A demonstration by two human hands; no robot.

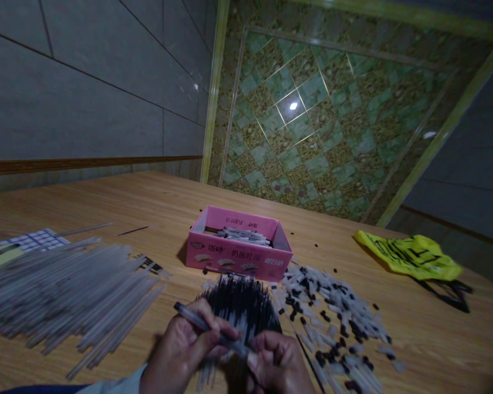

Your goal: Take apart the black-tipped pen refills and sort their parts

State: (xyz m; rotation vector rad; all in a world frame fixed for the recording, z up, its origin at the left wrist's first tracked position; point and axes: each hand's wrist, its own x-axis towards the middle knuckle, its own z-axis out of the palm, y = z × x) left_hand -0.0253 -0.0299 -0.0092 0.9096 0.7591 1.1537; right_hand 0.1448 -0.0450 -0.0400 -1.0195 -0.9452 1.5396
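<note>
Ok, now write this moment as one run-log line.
left hand: grips dark-tipped tube | right hand: pinches tube's other end | pink box: beyond hands, slim pieces inside

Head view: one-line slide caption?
Bare hands hold a slim, grey, dark-tipped tube in front of an open, pink, printed box on a wood-grain tabletop.

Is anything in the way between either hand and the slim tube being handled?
Nothing visible is: the left hand and the right hand both touch the slim tube directly. The bundle of dark-ended sticks shows just beyond the hands, and the pink box stands farther back; neither comes between.
</note>
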